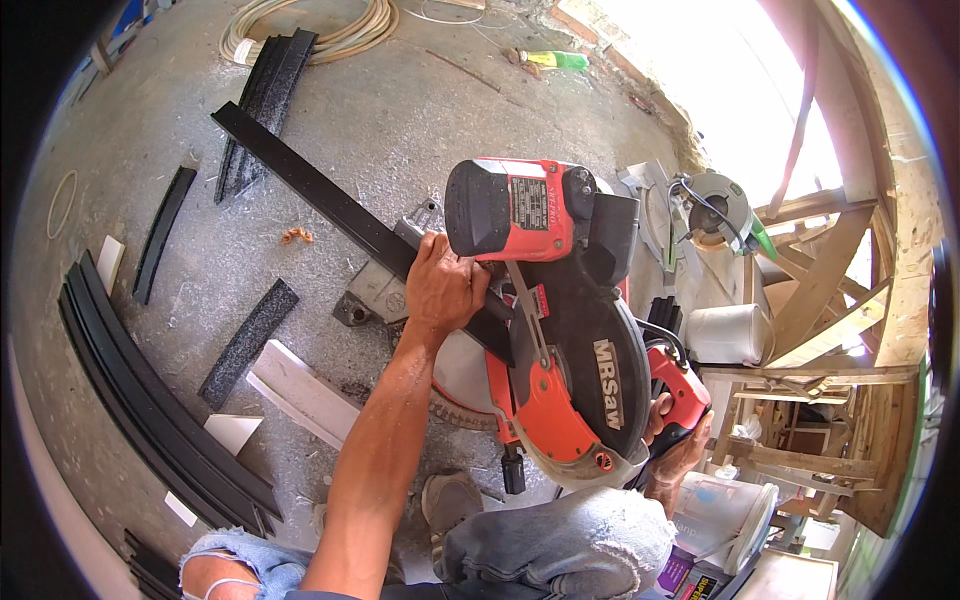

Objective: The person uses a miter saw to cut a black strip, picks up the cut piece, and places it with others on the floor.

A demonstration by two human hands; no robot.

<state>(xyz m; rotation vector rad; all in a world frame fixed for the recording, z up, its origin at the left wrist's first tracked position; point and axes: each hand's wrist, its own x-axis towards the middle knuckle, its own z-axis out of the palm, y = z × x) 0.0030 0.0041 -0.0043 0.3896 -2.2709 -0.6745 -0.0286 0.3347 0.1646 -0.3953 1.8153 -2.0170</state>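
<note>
A red and black mitre saw stands on the floor in front of me, its blade under a black guard. Across its base lies a long black channel-shaped strip, slanting from the far left in under the saw head. My left hand is closed over this strip beside the motor and presses it to the base. On the saw's far side from it, my right hand wraps round the red handle. Part of that hand is hidden behind the guard. The blade and the strip's near end are mostly hidden too.
Long black strips lie at the left, near shorter black offcuts and a white board. Beyond are a coiled hose and a green bottle. Another saw, a white bucket and a wooden frame stand right.
</note>
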